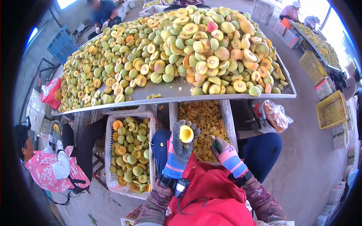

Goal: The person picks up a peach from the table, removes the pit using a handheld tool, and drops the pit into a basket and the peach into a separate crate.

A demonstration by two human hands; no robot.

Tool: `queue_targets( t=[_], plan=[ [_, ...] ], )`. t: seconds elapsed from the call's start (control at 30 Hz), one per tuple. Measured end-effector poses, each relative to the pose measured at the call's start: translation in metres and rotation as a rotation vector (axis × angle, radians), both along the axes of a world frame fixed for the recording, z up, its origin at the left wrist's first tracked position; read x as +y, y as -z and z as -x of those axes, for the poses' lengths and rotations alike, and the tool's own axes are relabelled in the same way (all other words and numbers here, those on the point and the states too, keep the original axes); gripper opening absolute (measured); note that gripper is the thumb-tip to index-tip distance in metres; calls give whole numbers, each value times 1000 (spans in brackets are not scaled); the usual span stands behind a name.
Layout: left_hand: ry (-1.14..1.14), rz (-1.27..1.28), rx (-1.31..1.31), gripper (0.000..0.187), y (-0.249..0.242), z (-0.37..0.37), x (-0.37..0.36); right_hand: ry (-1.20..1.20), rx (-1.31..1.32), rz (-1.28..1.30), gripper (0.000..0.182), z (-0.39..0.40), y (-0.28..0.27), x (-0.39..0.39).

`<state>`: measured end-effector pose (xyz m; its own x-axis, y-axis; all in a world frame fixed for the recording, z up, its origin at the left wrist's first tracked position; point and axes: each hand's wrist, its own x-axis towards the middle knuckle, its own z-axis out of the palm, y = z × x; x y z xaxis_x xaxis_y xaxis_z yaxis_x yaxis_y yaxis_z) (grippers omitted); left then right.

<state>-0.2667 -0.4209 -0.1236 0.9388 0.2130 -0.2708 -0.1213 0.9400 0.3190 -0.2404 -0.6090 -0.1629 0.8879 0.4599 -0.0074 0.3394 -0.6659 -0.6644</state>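
My left hand (182,147), in a grey, pink and blue work glove, is closed round a peach half (186,133). The half's hollow yellow cut side faces up, and no pit shows in it. To its right, my right hand (225,152), in a matching glove, has its fingers curled round a small metal-tipped tool (213,138). Most of that tool is hidden in the glove. Both hands are above a white crate (228,120) of orange-brown scraps. Left of my knees, another white crate (110,150) holds peach halves.
A metal-rimmed table (181,98) bears a large heap of halved peaches (151,52). On the left sits a co-worker (52,165) in a pink patterned top. A plastic bag (277,115) lies at the right; yellow crates (331,109) stand farther off.
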Motion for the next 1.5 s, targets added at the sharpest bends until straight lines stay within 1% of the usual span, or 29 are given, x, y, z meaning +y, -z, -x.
queue_targets(
  t=[0.07,0.1,0.2,0.23,0.27,0.33,0.37,0.4,0.47,0.53,0.6,0.63,0.67,0.7,0.73,0.8,0.83,0.93,1.0,1.03,1.07,1.13,1.17,1.2,1.27,1.33,1.4,1.47,1.5],
  plan=[
    [-156,-803,-38,29,3,5,-10,11,8,-170,25,-1,-49,25],
    [-154,-801,-38,29,1,7,-10,8,-39,-157,23,0,-62,37],
    [-319,-1937,-41,50,-10,14,-4,-46,-181,-90,25,-3,-60,59],
    [-111,-992,16,57,8,12,-5,-51,-203,-23,27,-4,-57,62],
    [-118,-990,17,57,8,16,-3,-58,-224,43,29,-5,-51,66],
    [-283,-2038,188,47,6,27,5,-55,-279,36,26,-11,-21,72],
    [-246,-1878,163,43,20,30,10,-10,-192,83,23,-19,-6,72],
    [-377,-1276,44,41,72,33,25,35,-106,128,21,-30,10,71],
    [-521,-1289,262,41,25,61,53,114,-134,164,23,-38,45,47],
    [-658,-1363,504,38,21,100,90,104,-76,293,30,-37,58,24],
    [-55,-1617,909,46,57,154,165,163,58,246,29,-35,63,8],
    [-63,-1624,907,46,48,148,167,206,119,294,27,-34,64,7],
    [-202,-1936,821,46,40,141,169,246,178,346,25,-36,65,6],
    [-358,-2243,700,46,30,127,174,251,166,337,25,-42,65,8],
    [-385,-2271,671,50,5,89,169,213,102,202,25,-40,63,9],
    [-364,-1990,428,58,-17,0,161,167,28,67,25,-35,56,11],
    [-267,-2133,385,61,-25,-48,157,142,-12,-38,23,-31,50,13],
    [-106,-2312,247,78,3,-182,154,82,-51,-187,19,-15,28,8],
    [-47,-2453,266,81,24,-235,160,86,67,-281,18,-4,7,0],
    [37,-2335,448,75,15,-243,155,123,-2,-317,17,2,2,-4],
    [39,-2335,440,75,20,-246,160,129,-5,-316,17,3,-4,-9],
    [-310,-2216,22,66,39,-239,176,176,184,-411,18,6,-14,-17],
    [-375,-1838,-84,56,30,-223,166,188,169,-419,20,4,-14,-19],
    [-125,-1266,69,46,22,-199,157,135,43,-388,21,-2,-15,-17],
    [-57,-639,-153,38,4,-148,129,37,-314,-346,24,-15,-12,-5],
    [44,-331,-257,37,-4,-104,101,57,-36,-578,21,-20,-23,23],
    [-26,-383,-299,34,-26,-71,64,-170,-192,-407,19,-25,-75,40],
    [-102,-819,-166,43,-29,-54,40,-66,-1,-489,17,-20,-99,57],
    [-83,-661,-211,43,-34,-47,29,-73,6,-432,15,-19,-110,61]
  ],
)
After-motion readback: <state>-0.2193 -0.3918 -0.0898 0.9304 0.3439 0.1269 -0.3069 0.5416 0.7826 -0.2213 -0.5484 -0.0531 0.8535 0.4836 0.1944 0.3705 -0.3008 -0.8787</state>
